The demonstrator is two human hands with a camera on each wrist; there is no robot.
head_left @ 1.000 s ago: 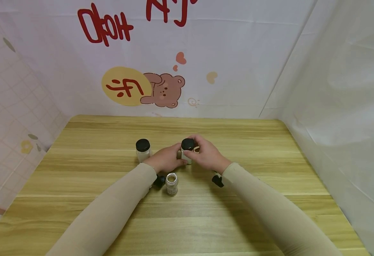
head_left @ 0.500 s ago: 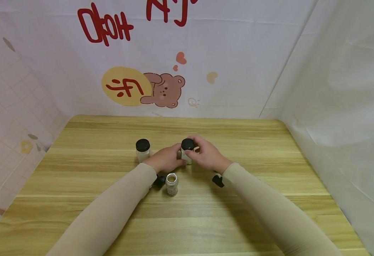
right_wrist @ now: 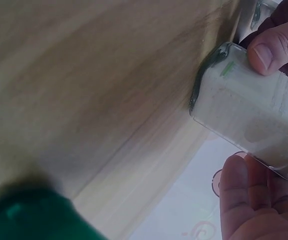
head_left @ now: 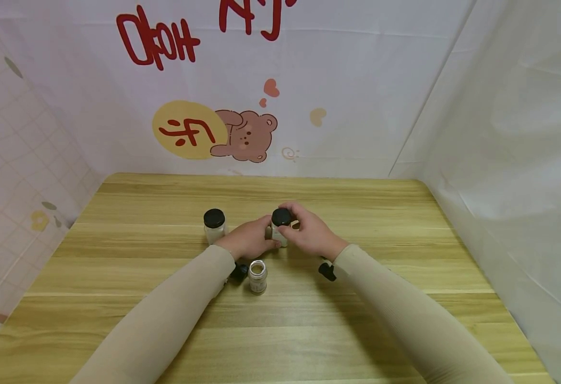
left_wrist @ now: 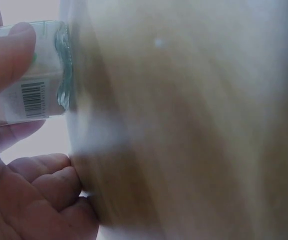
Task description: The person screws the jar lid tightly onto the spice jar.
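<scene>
A square glass jar with a black lid stands upright between my hands. My left hand grips its lower body from the left. In the left wrist view its thumb lies over the glass, beside a barcode label. My right hand holds the lid area from the right, thumb in front and fingers behind. Pale contents fill the glass in the right wrist view, where the jar's base is close to the tabletop. Nearer me stands a small open jar without a lid.
Left of my hands, a second black-lidded jar is partly covered by my left forearm. An open rim shows behind my right hand. Dark wrist mounts show by both sleeves. The wooden table meets white hanging cloth.
My right fingers have shifted very slightly to the left around the lid. My left hand and the jars keep their places.
</scene>
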